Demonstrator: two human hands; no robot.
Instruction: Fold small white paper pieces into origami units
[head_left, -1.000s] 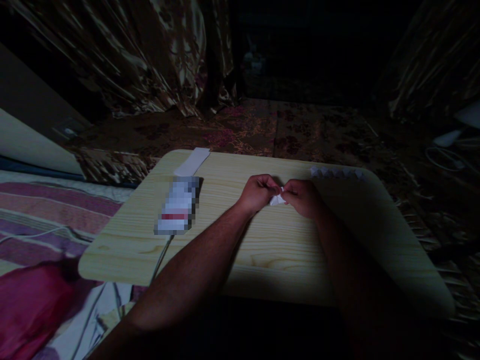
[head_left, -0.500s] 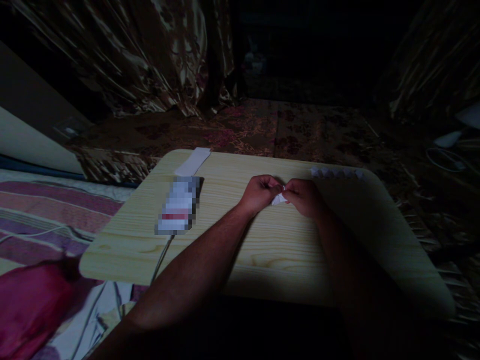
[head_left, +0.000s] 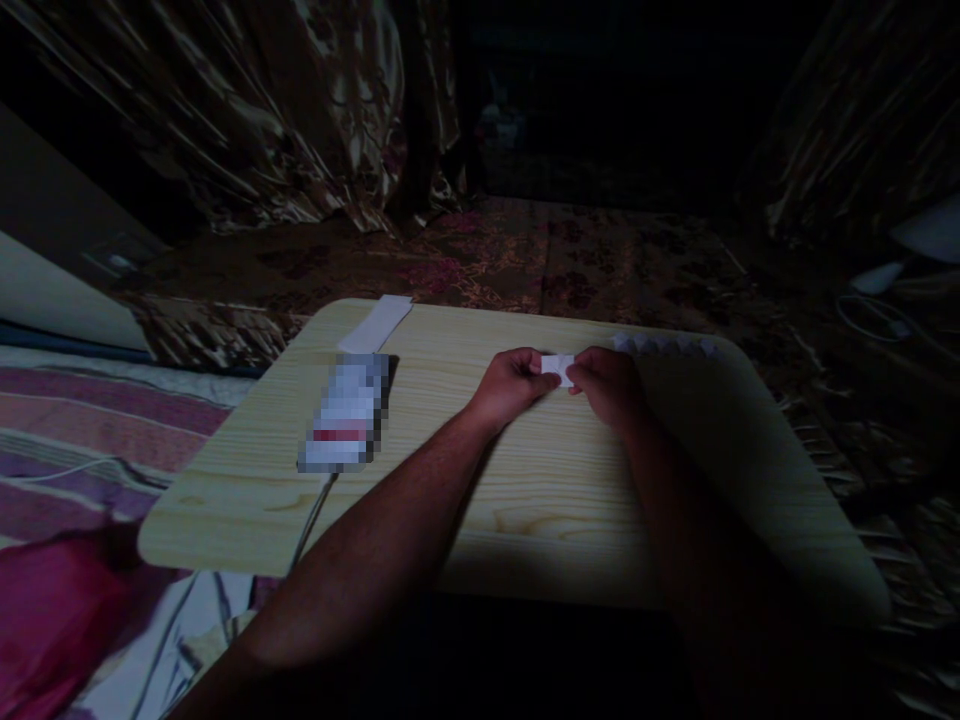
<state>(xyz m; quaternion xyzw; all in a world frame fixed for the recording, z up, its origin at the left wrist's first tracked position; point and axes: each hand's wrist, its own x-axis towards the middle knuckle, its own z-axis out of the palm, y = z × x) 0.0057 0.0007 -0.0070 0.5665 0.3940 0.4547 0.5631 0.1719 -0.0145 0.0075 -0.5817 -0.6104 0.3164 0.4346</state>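
Observation:
A small piece of white folded paper (head_left: 556, 369) is stretched between my two hands, just above the wooden table (head_left: 450, 480). My left hand (head_left: 512, 385) pinches its left end, thumb on the near face. At the other end my right hand (head_left: 606, 384) grips it with thumb and fingers. Both thumbs lie close together on the paper, and the fingertips behind it are hidden. Just beyond my right hand, several small folded paper pieces (head_left: 664, 345) lie in a row along the far edge of the table.
White paper strips (head_left: 376, 322) lie at the table's far left corner. A blurred-out phone-like device (head_left: 346, 412) with a cable (head_left: 311, 520) rests nearer. Striped bedding (head_left: 90, 420) and a red cloth (head_left: 67, 610) are left. Patterned curtains (head_left: 330, 100) hang behind, and a white lamp (head_left: 926, 235) stands right.
The folded paper has turned from a tilted, pointed shape mostly covered by my fingers to a flat rectangle facing me. My hands have moved slightly apart, and the view has shifted a little.

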